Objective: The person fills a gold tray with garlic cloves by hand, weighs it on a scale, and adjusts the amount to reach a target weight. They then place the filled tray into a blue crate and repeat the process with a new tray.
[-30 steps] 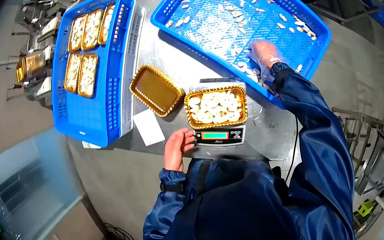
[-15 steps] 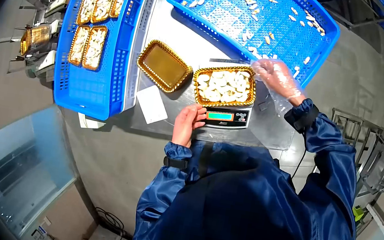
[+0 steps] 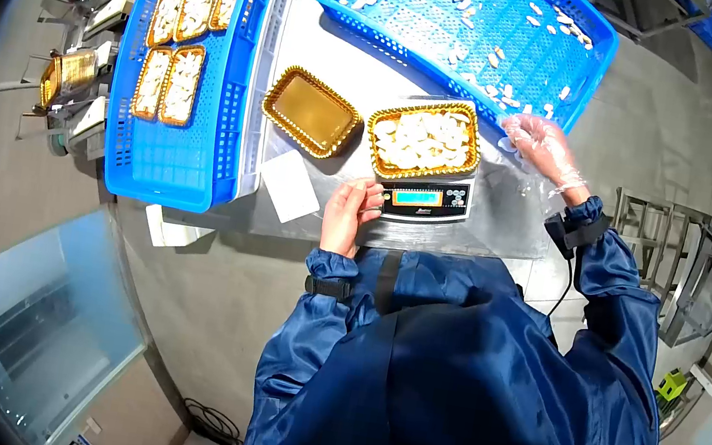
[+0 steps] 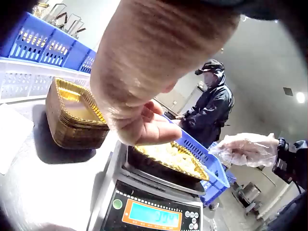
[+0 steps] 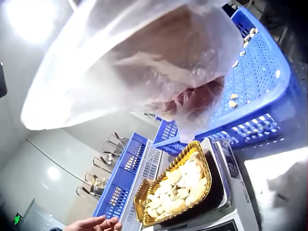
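Note:
A gold tray of pale sliced pieces sits on a digital scale with a lit display. My bare left hand rests loosely curled at the scale's left front corner, holding nothing. In a clear plastic glove, my right hand hovers right of the tray by the large blue basket's near edge; its fingers look relaxed, and no piece shows in them. Folds of plastic partly hide those fingers in the right wrist view. Left of the scale stands a stack of gold trays, its top one empty.
Another blue basket on the left holds several filled gold trays. A white card lies near the table's front edge. Loose pieces dot the large basket. Beyond the table, a person in dark clothing stands in the left wrist view.
My right hand has come out of the large basket to the tray's right corner, then shifted slightly right of it. My left hand has stayed by the scale. The head view has shifted.

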Tool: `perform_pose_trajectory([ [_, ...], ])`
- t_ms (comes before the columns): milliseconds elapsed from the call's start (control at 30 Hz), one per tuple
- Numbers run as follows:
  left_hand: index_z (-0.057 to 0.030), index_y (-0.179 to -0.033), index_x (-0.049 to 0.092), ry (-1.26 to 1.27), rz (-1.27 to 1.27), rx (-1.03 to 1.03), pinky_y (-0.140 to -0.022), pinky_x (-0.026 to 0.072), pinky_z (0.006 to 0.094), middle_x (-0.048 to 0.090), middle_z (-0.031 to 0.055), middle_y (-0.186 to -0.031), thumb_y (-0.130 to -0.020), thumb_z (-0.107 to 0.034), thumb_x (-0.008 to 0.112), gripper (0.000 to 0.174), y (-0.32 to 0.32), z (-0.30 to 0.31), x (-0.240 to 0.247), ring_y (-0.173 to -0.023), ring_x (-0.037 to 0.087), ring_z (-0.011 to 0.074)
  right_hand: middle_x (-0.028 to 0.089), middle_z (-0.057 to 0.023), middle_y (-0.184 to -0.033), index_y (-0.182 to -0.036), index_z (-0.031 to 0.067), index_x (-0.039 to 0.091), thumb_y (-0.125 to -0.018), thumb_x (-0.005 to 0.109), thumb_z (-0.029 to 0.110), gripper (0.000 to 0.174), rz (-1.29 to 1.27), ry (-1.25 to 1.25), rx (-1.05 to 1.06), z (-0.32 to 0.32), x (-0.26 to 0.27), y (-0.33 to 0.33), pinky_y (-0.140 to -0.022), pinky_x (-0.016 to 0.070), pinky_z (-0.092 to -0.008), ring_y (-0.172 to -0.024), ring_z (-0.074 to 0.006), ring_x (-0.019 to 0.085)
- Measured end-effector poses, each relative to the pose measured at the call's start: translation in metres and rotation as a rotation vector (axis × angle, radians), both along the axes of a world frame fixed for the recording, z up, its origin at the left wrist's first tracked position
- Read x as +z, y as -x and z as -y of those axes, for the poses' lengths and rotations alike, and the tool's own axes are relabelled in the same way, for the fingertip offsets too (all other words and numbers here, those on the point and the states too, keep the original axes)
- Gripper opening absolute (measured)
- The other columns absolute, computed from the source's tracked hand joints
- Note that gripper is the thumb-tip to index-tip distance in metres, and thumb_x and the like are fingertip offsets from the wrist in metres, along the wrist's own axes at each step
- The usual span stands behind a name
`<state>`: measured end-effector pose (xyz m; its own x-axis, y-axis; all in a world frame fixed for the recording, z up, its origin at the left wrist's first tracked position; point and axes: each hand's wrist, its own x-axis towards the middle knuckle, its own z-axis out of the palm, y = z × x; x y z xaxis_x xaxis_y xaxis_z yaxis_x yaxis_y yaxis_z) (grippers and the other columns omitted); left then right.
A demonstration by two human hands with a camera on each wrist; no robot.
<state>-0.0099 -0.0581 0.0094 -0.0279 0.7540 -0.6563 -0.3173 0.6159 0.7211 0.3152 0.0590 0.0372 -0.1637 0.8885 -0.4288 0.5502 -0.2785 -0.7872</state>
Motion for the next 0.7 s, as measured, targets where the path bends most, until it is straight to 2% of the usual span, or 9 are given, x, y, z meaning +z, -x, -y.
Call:
perform_pose_trajectory([
  [33,-0.0027,-0.114,0.055,-0.001,0.001,-0.005,-0.073,0.0524,0.0230,0.064,0.0071,-0.103,-0.097,-0.028,0.048,0.031,0.000,0.000,-0.001,-0.087,0.062,0.0110,0.060,0.0022,-0.079,-0.100,0.0038,0.065,-0.091,0.057,0.029,0.028,0.001,-0.001,-0.005,0.004,-0.004,0.001,-0.060,0.0428,-0.0227,-0.068,-0.0062,0.051],
  [100,-0.0038,-0.113,0.056,-0.015,-0.028,-0.033,-0.072,0.0521,0.0224,0.065,0.0062,-0.101,-0.097,-0.027,0.050,0.029,-0.001,0.001,-0.002,-0.086,0.062,0.0103,0.065,-0.0096,-0.077,-0.088,0.0036,0.066,-0.090,0.056,0.032,0.030,0.024,-0.094,0.003,0.008,-0.010,0.004,-0.064,0.0470,-0.0334,-0.067,-0.0192,0.061],
  [133,-0.0045,-0.111,0.057,-0.017,-0.035,-0.046,-0.070,0.0516,0.0220,0.065,0.0049,-0.097,-0.096,-0.026,0.051,0.027,-0.002,0.000,-0.003,-0.082,0.061,0.0094,0.065,-0.0106,-0.078,-0.089,0.0036,0.066,-0.089,0.057,0.030,0.027,0.138,-0.088,0.028,0.009,-0.005,0.007,-0.064,0.0470,-0.0334,-0.070,-0.0189,0.061],
  [233,-0.0013,-0.113,0.057,-0.034,0.001,-0.065,-0.068,0.0510,0.0223,0.064,0.0066,-0.093,-0.097,-0.026,0.052,0.030,-0.005,0.000,-0.009,-0.078,0.060,0.0099,0.065,-0.0111,-0.077,-0.091,0.0037,0.066,-0.089,0.057,0.029,0.026,0.073,-0.150,0.046,0.021,-0.019,0.012,-0.065,0.0472,-0.0330,-0.070,-0.0184,0.061],
  [267,-0.0011,-0.112,0.057,-0.028,-0.012,-0.075,-0.068,0.0508,0.0220,0.064,0.0061,-0.092,-0.097,-0.026,0.051,0.030,-0.007,-0.001,-0.006,-0.076,0.059,0.0090,0.065,-0.0125,-0.078,-0.091,0.0032,0.065,-0.089,0.058,0.027,0.026,-0.039,-0.165,0.032,0.026,-0.026,0.018,-0.065,0.0475,-0.0336,-0.069,-0.0207,0.061],
  [367,-0.0036,-0.111,0.058,-0.011,0.002,-0.085,-0.068,0.0513,0.0223,0.064,0.0039,-0.091,-0.096,-0.026,0.052,0.028,-0.008,-0.001,-0.008,-0.075,0.059,0.0088,0.065,-0.0169,-0.080,-0.093,0.0027,0.066,-0.089,0.058,0.029,0.028,0.046,-0.265,0.141,0.040,-0.029,0.035,-0.066,0.0485,-0.0365,-0.074,-0.0288,0.065],
  [400,-0.0032,-0.111,0.057,0.003,-0.002,-0.087,-0.068,0.0514,0.0225,0.064,0.0042,-0.091,-0.097,-0.026,0.051,0.028,-0.009,-0.003,-0.008,-0.075,0.059,0.0087,0.065,-0.0184,-0.081,-0.093,0.0036,0.066,-0.087,0.060,0.028,0.026,0.017,-0.156,0.126,0.044,-0.026,0.043,-0.067,0.0489,-0.0393,-0.076,-0.0320,0.064],
  [500,-0.0007,-0.111,0.057,0.012,-0.012,-0.075,-0.067,0.0502,0.0213,0.065,0.0060,-0.092,-0.097,-0.025,0.050,0.029,-0.012,-0.006,-0.008,-0.075,0.059,0.0081,0.065,-0.0152,-0.081,-0.092,0.0075,0.067,-0.079,0.066,0.025,0.022,0.272,-0.580,0.354,0.049,-0.025,0.069,-0.070,0.0502,-0.0412,-0.080,-0.0316,0.063],
  [700,-0.0013,-0.112,0.056,0.014,0.024,-0.069,-0.068,0.0503,0.0223,0.064,0.0060,-0.094,-0.097,-0.026,0.051,0.030,-0.010,-0.007,-0.013,-0.077,0.058,0.0089,0.058,-0.0140,-0.077,-0.083,0.0079,0.061,-0.081,0.062,0.020,0.013,0.350,-0.645,0.423,0.042,-0.041,0.096,-0.067,0.0493,-0.0418,-0.077,-0.0316,0.060],
])
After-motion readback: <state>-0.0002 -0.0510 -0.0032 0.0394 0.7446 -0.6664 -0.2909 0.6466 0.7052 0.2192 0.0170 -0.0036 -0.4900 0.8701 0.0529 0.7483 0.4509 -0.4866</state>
